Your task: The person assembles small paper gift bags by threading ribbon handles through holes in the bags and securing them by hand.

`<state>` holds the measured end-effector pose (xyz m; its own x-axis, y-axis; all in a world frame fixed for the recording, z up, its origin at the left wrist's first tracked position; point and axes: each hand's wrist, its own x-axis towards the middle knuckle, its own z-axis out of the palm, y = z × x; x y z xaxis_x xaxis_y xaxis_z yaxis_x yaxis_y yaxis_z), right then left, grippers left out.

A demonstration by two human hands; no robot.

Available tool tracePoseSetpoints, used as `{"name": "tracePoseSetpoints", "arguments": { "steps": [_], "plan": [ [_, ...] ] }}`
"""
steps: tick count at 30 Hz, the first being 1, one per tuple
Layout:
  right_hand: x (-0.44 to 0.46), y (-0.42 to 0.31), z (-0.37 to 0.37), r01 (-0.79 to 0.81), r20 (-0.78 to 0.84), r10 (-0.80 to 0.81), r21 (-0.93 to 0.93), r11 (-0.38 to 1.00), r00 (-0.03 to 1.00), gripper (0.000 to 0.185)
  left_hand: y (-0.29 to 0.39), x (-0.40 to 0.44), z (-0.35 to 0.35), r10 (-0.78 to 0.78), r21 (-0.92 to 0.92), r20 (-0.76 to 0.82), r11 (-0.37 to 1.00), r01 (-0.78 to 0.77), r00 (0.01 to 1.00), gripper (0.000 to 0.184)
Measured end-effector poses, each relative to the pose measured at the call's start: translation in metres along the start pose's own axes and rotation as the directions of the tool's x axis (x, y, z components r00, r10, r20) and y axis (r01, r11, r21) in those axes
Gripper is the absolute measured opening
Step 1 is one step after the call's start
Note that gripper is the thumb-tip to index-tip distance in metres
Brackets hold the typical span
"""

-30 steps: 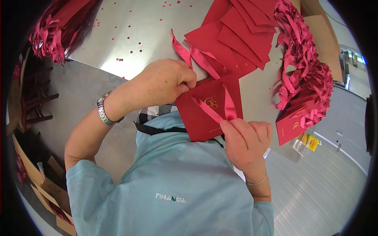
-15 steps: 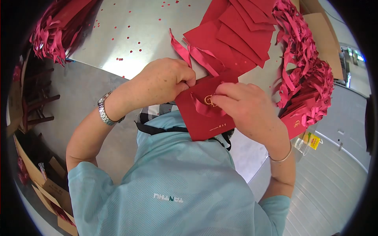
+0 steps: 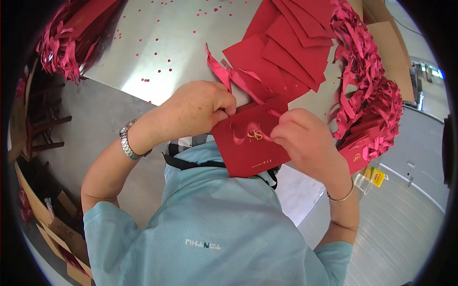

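Note:
A red paper gift bag (image 3: 248, 159) with a gold logo hangs flat in front of my body. My left hand (image 3: 202, 105) is closed on its top left corner. In a pinch, my right hand (image 3: 307, 140) holds a pink ribbon (image 3: 238, 139) at the bag's upper right, and the ribbon runs in a loose, blurred curve across the front face. Behind the bag's top edge, another pink ribbon (image 3: 241, 82) sticks up over the table. Flat red bags (image 3: 286, 57) lie fanned out just beyond my hands.
On the right, bags with pink ribbons (image 3: 367, 90) form a long row beside a cardboard box (image 3: 391, 52). Another ribboned bunch (image 3: 71, 43) sits at the table's (image 3: 138, 86) far left. Small red paper dots are scattered on the metal top. Open cartons (image 3: 67, 233) stand at lower left.
My right hand has moved slightly right and down, drawing the ribbon across the bag's front. The ribbon's front loop has become shallower. My left hand keeps its hold on the corner.

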<state>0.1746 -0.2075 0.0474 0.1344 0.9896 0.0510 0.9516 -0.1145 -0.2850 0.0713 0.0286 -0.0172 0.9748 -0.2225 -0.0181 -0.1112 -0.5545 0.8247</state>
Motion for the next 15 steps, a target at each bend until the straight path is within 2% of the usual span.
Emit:
{"name": "tracePoseSetpoints", "arguments": {
  "steps": [1, 2, 3, 5, 6, 8, 9, 10, 12, 14, 15],
  "plan": [
    [-0.003, 0.000, -0.002, -0.073, -0.064, 0.093, 0.269, 0.960, 0.994, 0.009, 0.000, 0.001, -0.002, -0.019, 0.001, 0.030, 1.000, 0.019, 0.999, 0.007],
    [-0.008, 0.001, -0.004, -0.120, -0.097, 0.199, 0.524, 0.843, 0.975, 0.011, 0.000, 0.001, -0.003, -0.017, 0.001, 0.028, 1.000, 0.017, 0.999, 0.007],
    [-0.015, 0.004, -0.003, -0.121, -0.097, 0.200, 0.523, 0.844, 0.975, 0.011, -0.001, 0.002, -0.003, -0.023, -0.007, 0.033, 1.000, 0.023, 0.999, 0.007],
    [-0.035, 0.010, 0.009, -0.123, -0.121, 0.253, 0.628, 0.768, 0.960, 0.037, -0.001, 0.002, -0.002, -0.027, -0.012, 0.046, 1.000, 0.027, 0.999, 0.008],
    [-0.043, 0.007, 0.021, -0.119, -0.127, 0.253, 0.629, 0.769, 0.959, 0.037, -0.001, 0.001, 0.000, -0.008, -0.024, 0.012, 1.000, 0.008, 1.000, 0.008],
    [-0.057, -0.008, 0.054, -0.077, -0.174, 0.584, 0.922, 0.379, 0.793, 0.071, -0.002, 0.000, 0.003, 0.003, -0.030, -0.018, 1.000, -0.003, 1.000, 0.010],
    [-0.058, -0.018, 0.067, -0.097, -0.209, 0.627, 0.904, 0.417, 0.751, 0.097, -0.002, 0.000, 0.004, 0.008, -0.012, -0.021, 1.000, -0.008, 1.000, 0.010],
    [-0.059, -0.024, 0.080, -0.087, -0.213, 0.626, 0.906, 0.414, 0.750, 0.097, -0.001, 0.000, 0.003, 0.014, 0.009, -0.024, 1.000, -0.014, 1.000, 0.010],
    [-0.062, -0.033, 0.101, -0.268, -0.321, 0.659, 0.728, 0.632, 0.681, 0.103, 0.001, 0.000, 0.003, 0.003, 0.000, -0.015, 1.000, -0.003, 1.000, 0.010],
    [-0.060, -0.035, 0.104, -0.285, -0.353, 0.646, 0.684, 0.672, 0.676, 0.103, 0.004, 0.001, 0.001, -0.009, -0.006, -0.007, 1.000, 0.009, 1.000, 0.010],
    [-0.058, -0.035, 0.101, -0.325, -0.374, 0.562, 0.534, 0.781, 0.738, 0.103, 0.006, 0.001, -0.001, -0.028, -0.012, -0.016, 1.000, 0.028, 0.999, 0.010]
  ]
}}
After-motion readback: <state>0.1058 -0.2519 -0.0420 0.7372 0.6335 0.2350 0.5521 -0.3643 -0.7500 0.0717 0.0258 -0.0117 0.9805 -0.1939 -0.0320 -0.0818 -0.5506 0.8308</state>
